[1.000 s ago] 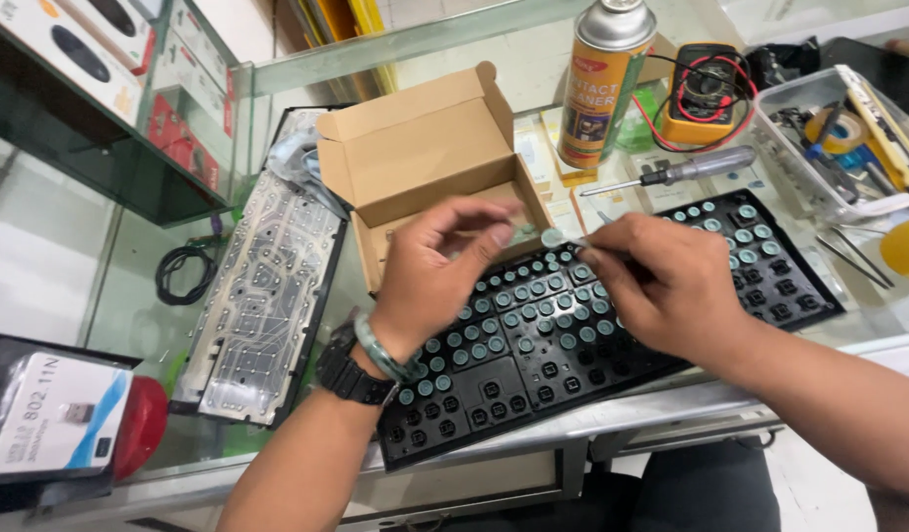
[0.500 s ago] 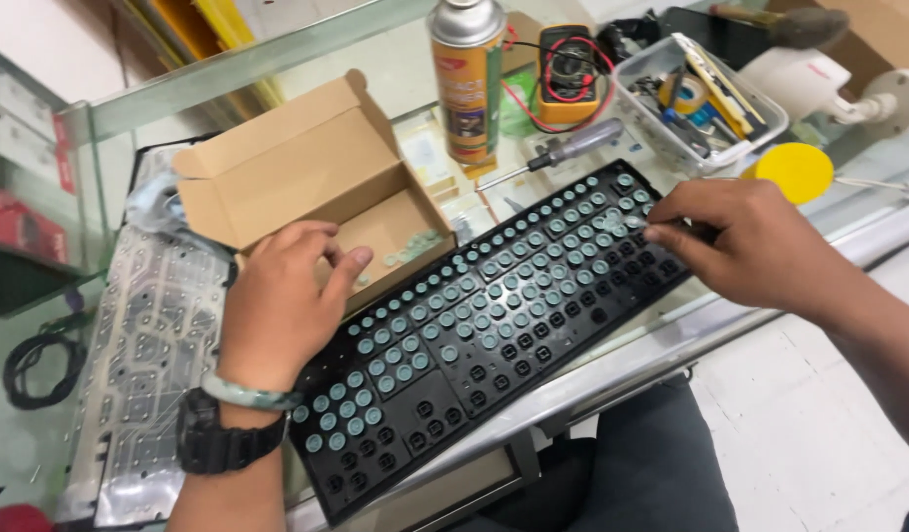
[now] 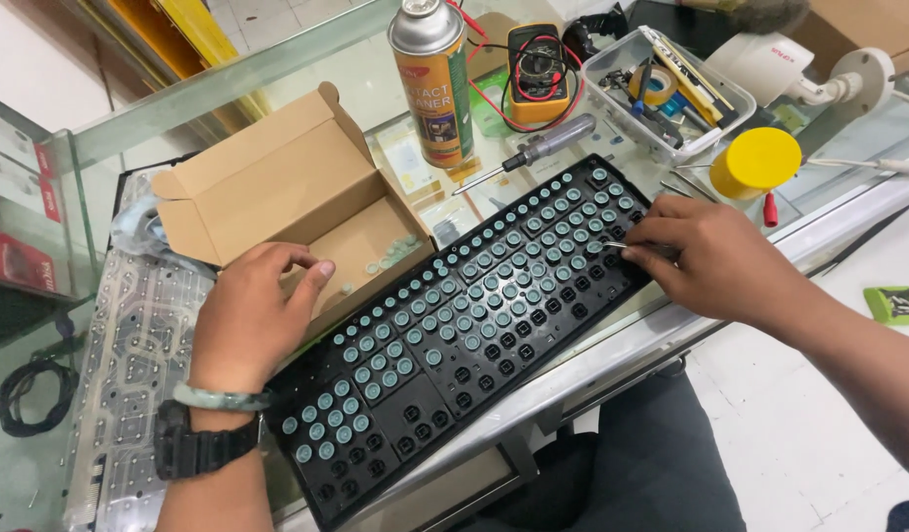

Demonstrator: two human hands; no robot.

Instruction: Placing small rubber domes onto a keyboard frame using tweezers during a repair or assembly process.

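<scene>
Since half a second ago left hand point(image 3: 252, 315) reaches into cardboard box point(image 3: 306, 212), fingers curled, grasp unclear; right hand point(image 3: 715, 258) pinches tweezers point(image 3: 622, 245) at keyboard frame point(image 3: 454, 335), seating rubber domes point(image 3: 395, 251); next needs precise placement.

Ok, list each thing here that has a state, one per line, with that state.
Cardboard box: open, flaps up, small domes inside.
Keyboard frame: keycaps off, domes in many sockets.
Spray can: upright, uncapped.
Screwdriver: lying flat.
Left hand: resting at the box.
Right hand: pinching thin metal tweezers.
</scene>
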